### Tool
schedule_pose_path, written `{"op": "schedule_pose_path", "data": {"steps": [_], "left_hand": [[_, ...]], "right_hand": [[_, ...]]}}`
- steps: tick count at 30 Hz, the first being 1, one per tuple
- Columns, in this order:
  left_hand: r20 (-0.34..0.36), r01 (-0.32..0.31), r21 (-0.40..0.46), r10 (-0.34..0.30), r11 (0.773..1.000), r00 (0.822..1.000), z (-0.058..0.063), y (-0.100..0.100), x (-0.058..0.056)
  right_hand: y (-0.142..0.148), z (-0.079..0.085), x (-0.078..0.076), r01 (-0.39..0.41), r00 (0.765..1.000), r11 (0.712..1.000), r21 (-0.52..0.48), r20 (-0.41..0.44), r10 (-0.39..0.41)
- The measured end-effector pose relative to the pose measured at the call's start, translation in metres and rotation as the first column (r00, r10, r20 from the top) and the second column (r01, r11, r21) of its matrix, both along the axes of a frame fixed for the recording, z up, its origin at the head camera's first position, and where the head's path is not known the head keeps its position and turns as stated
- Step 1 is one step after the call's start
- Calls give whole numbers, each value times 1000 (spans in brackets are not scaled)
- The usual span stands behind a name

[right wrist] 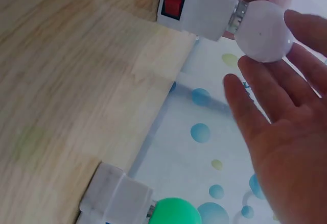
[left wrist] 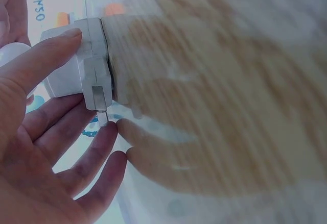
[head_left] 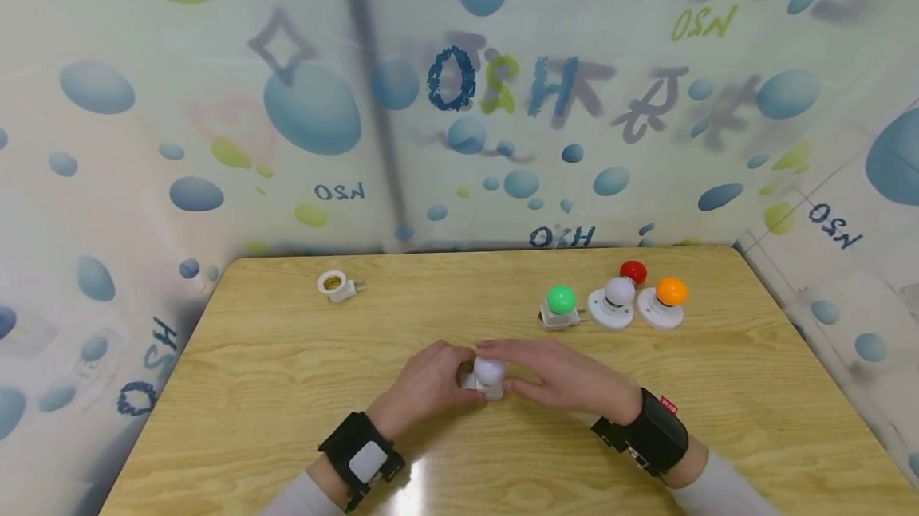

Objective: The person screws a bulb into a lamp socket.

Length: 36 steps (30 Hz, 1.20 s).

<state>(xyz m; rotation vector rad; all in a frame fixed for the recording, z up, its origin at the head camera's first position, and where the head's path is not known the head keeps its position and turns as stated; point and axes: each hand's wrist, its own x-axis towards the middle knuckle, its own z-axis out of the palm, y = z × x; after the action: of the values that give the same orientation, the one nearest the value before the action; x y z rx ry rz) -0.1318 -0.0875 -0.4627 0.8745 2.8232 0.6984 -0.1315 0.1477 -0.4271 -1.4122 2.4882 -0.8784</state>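
Near the middle of the table, my left hand (head_left: 431,380) grips a white plug-in lamp socket (left wrist: 64,78) between thumb and fingers. Its plug prongs (left wrist: 102,117) point toward the fingertips in the left wrist view. A red rocker switch (right wrist: 172,4) shows on the socket in the right wrist view. A white light bulb (head_left: 490,371) sits in the socket, with a strip of metal screw base (right wrist: 236,17) visible between them. My right hand (head_left: 567,372) pinches the bulb's globe with thumb and fingertips; its other fingers are extended.
Behind my right hand stands a green bulb (head_left: 562,300) in a plug-in socket. Right of it are a white bulb (head_left: 620,290) and an orange bulb (head_left: 672,291) on round bases, with a red bulb (head_left: 633,272) behind. A bulbless plug-in socket (head_left: 345,289) lies at back left.
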Motion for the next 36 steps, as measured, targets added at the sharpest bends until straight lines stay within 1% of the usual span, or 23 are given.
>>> {"op": "schedule_pose_path", "data": {"steps": [3, 7, 13, 17, 21, 24, 27, 31, 36], "left_hand": [[0, 1, 2, -1, 1000, 1000, 0, 0, 0], [9, -3, 10, 3, 1000, 1000, 0, -1, 0], [26, -8, 24, 8, 1000, 1000, 0, -1, 0], [28, -9, 26, 8, 1000, 1000, 0, 0, 0], [24, -10, 26, 10, 1000, 1000, 0, -1, 0], [24, -9, 27, 9, 1000, 1000, -1, -1, 0], [10, -6, 28, 6, 1000, 1000, -1, 0, -1], [-4, 0, 32, 0, 999, 1000, -1, -1, -1], [1, 7, 22, -7, 1000, 1000, 0, -1, -1]], "right_hand": [[-2, -2, -1, 24, 1000, 999, -21, -4, -24], [-6, -4, -2, 51, 998, 998, -43, -40, -53], [-11, -7, -3, 123, 987, 991, -51, -99, -127], [-14, -11, -3, 154, 981, 986, -60, -112, -160], [-13, -11, -2, 189, 976, 982, -24, -110, -190], [-9, -8, -2, 171, 980, 985, 17, -102, -168], [-4, -5, -1, 117, 990, 992, 37, -81, -114], [-1, -4, -2, 63, 997, 997, 36, -41, -62], [0, -7, -2, 3, 1000, 1000, 13, -14, -3]]}}
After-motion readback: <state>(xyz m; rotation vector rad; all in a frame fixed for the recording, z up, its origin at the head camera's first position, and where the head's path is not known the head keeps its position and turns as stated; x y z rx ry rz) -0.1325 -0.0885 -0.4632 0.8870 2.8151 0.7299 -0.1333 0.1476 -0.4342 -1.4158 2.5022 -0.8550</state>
